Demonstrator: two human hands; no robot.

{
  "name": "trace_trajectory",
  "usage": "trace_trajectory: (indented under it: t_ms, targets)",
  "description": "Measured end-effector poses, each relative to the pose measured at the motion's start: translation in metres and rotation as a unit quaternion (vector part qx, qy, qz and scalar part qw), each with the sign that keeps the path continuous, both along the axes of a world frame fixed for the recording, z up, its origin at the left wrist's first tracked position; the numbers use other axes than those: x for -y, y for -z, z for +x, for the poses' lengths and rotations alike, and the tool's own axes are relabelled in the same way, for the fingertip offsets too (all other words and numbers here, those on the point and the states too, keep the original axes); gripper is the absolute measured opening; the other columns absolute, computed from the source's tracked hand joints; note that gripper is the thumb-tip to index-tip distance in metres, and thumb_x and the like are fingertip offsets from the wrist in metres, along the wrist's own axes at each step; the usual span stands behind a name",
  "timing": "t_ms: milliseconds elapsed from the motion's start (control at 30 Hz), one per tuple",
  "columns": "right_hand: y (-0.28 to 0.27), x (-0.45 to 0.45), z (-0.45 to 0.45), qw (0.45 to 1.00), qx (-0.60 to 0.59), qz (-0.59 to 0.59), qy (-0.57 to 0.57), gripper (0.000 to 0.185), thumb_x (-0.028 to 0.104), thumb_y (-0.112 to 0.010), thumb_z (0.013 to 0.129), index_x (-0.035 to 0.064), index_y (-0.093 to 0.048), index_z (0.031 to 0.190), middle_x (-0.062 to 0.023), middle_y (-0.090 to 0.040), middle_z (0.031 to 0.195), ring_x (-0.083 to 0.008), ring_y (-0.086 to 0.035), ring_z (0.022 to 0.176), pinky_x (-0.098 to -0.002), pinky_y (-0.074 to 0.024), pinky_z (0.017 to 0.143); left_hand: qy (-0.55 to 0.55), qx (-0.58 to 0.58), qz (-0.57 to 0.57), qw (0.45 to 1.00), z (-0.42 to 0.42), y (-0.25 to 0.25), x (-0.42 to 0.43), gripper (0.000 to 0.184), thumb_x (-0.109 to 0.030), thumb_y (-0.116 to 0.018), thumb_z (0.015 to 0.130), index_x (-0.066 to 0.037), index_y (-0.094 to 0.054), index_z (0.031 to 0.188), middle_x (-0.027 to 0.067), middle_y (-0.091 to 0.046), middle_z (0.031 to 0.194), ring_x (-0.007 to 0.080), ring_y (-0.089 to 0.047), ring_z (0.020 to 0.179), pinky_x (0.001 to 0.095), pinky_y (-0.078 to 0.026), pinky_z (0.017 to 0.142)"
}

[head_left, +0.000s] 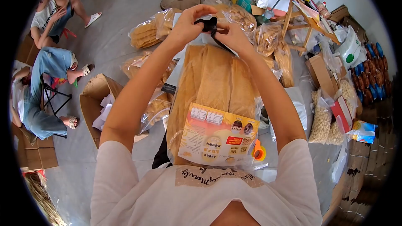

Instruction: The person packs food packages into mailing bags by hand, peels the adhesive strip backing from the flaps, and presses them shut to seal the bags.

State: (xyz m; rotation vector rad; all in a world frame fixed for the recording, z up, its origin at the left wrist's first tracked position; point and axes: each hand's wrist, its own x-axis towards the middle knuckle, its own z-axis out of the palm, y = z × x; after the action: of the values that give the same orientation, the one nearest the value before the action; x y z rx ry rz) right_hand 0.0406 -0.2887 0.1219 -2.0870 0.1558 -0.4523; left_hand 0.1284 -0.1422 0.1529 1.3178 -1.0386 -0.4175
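Both hands are raised at the far end of a large clear bag of flat tan sheets (215, 75), which lies against my shirt. A thin black strip (208, 25), bunched into a loop, runs between them, and its tail hangs down beside the bag's far edge. My left hand (188, 23) is closed on the left side of the loop. On the other side, my right hand (234, 37) pinches the strip. A yellow and pink printed label (215, 136) shows upside down through the near end of the bag. By its right corner sits an orange tape roll (259, 151).
Several bags of tan food (148, 35) lie around the work spot. An open cardboard box (100, 94) stands at left, near two seated people (48, 83). To the right are a wooden stand (307, 14), bags of pale pieces (321, 119) and stacked cardboard (368, 159).
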Motion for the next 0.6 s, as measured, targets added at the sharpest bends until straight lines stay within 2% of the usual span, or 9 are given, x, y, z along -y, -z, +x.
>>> trace_trajectory:
  t_ms: [167,233,300,333,400,433,467,533,600]
  targets:
    - [0.003,-0.009,0.010,1.000,0.025,-0.017,-0.006,0.028,0.022,-0.060,0.069,0.0004,-0.065,0.086,-0.0117,-0.064,0.070,-0.0183,-0.061,0.066,-0.0294,-0.0466,0.061,0.008,0.004,0.016,1.000,-0.003,-0.010,-0.010,0.048,0.019,-0.035,0.066,0.001,-0.051,0.107,0.0051,-0.054,0.113,0.0128,-0.049,0.107,0.0245,-0.039,0.090]
    - [0.010,-0.008,0.017,0.999,0.041,-0.003,-0.022,0.027,0.021,-0.058,0.071,-0.0001,-0.064,0.086,-0.0130,-0.064,0.071,-0.0197,-0.062,0.068,-0.0302,-0.0468,0.063,0.015,-0.043,-0.004,0.999,-0.002,-0.012,-0.013,0.049,0.018,-0.035,0.065,0.000,-0.052,0.108,0.0052,-0.054,0.113,0.0126,-0.049,0.107,0.0241,-0.039,0.090]
    - [0.013,-0.010,0.023,0.999,0.030,-0.018,0.020,0.022,0.016,-0.054,0.073,-0.0012,-0.062,0.085,-0.0160,-0.063,0.074,-0.0279,-0.062,0.069,-0.0347,-0.0467,0.064,0.022,-0.033,0.001,0.999,-0.003,-0.014,-0.017,0.050,0.018,-0.035,0.064,0.000,-0.052,0.107,0.0047,-0.055,0.112,0.0124,-0.049,0.107,0.0240,-0.039,0.089]
    - [0.011,-0.011,0.023,0.999,0.031,-0.017,0.019,0.022,0.016,-0.054,0.073,-0.0012,-0.062,0.085,-0.0160,-0.063,0.074,-0.0279,-0.062,0.069,-0.0347,-0.0467,0.064,0.032,-0.025,0.007,0.999,-0.003,-0.015,-0.018,0.050,0.017,-0.035,0.064,0.000,-0.052,0.107,0.0041,-0.055,0.111,0.0123,-0.050,0.106,0.0239,-0.039,0.089]
    - [0.001,-0.014,0.020,0.977,0.023,-0.177,0.116,0.017,0.011,-0.051,0.074,-0.0006,-0.060,0.082,-0.0169,-0.062,0.075,-0.0357,-0.058,0.070,-0.0401,-0.0455,0.065,0.020,-0.005,0.012,1.000,0.001,-0.015,-0.020,0.050,0.016,-0.035,0.063,0.000,-0.052,0.107,0.0056,-0.055,0.111,0.0141,-0.050,0.105,0.0245,-0.039,0.088]
    - [-0.005,-0.016,0.019,0.977,0.023,-0.177,0.116,0.017,0.011,-0.051,0.074,-0.0006,-0.060,0.082,-0.0169,-0.062,0.075,-0.0357,-0.058,0.070,-0.0401,-0.0455,0.065,0.009,0.014,0.015,1.000,0.004,-0.014,-0.021,0.049,0.015,-0.036,0.063,0.001,-0.052,0.107,0.0071,-0.056,0.111,0.0159,-0.051,0.105,0.0251,-0.039,0.088]
    - [-0.011,-0.019,0.017,0.957,0.050,-0.247,0.141,0.015,0.009,-0.051,0.074,0.0010,-0.060,0.082,-0.0157,-0.061,0.076,-0.0359,-0.057,0.073,-0.0411,-0.0450,0.065,0.010,0.014,0.015,1.000,0.008,-0.010,-0.022,0.049,0.015,-0.036,0.063,0.001,-0.052,0.107,0.0071,-0.056,0.111,0.0159,-0.051,0.105,0.0251,-0.039,0.088]
    - [-0.018,-0.019,0.016,0.932,0.076,-0.314,0.165,0.013,0.007,-0.051,0.074,0.0026,-0.060,0.082,-0.0145,-0.060,0.077,-0.0362,-0.056,0.075,-0.0421,-0.0444,0.065,-0.156,0.289,0.115,0.938,0.013,-0.005,-0.026,0.048,0.011,-0.038,0.064,-0.001,-0.052,0.109,0.0116,-0.057,0.102,0.0238,-0.052,0.098,0.0295,-0.039,0.087]
    - [-0.025,-0.017,0.015,0.888,0.165,-0.407,0.137,0.015,0.004,-0.051,0.073,0.0067,-0.059,0.085,-0.0117,-0.055,0.081,-0.0315,-0.056,0.080,-0.0402,-0.0452,0.065,-0.185,0.315,0.107,0.925,0.004,-0.001,-0.029,0.045,0.008,-0.042,0.065,-0.001,-0.052,0.108,0.0136,-0.056,0.097,0.0274,-0.051,0.094,0.0325,-0.038,0.085]
